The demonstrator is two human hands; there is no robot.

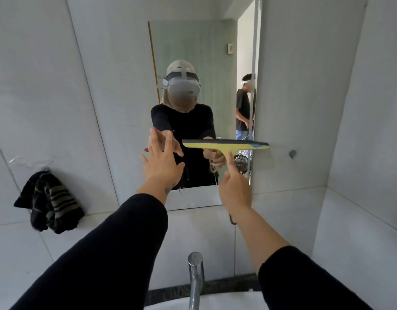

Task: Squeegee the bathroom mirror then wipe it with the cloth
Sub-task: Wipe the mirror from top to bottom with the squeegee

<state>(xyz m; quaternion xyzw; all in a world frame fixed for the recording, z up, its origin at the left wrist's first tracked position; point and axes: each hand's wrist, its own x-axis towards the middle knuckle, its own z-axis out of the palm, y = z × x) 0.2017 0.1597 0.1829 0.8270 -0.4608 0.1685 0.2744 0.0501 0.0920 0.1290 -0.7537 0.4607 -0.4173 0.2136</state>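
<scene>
The rectangular mirror (193, 52) hangs on the tiled wall straight ahead. My right hand (234, 186) grips the handle of a yellow squeegee (225, 145); its dark blade lies level against the lower right part of the glass, with its right end past the mirror's edge. My left hand (163, 157) is open, fingers spread, with the fingertips at or on the glass left of the blade. A dark striped cloth (48, 203) hangs from a wall hook at the left, well away from both hands.
A chrome tap (195, 278) rises below my arms over a white basin (215, 302). A small round wall fitting (292, 153) sits right of the mirror. The mirror reflects me and another person standing in a doorway behind.
</scene>
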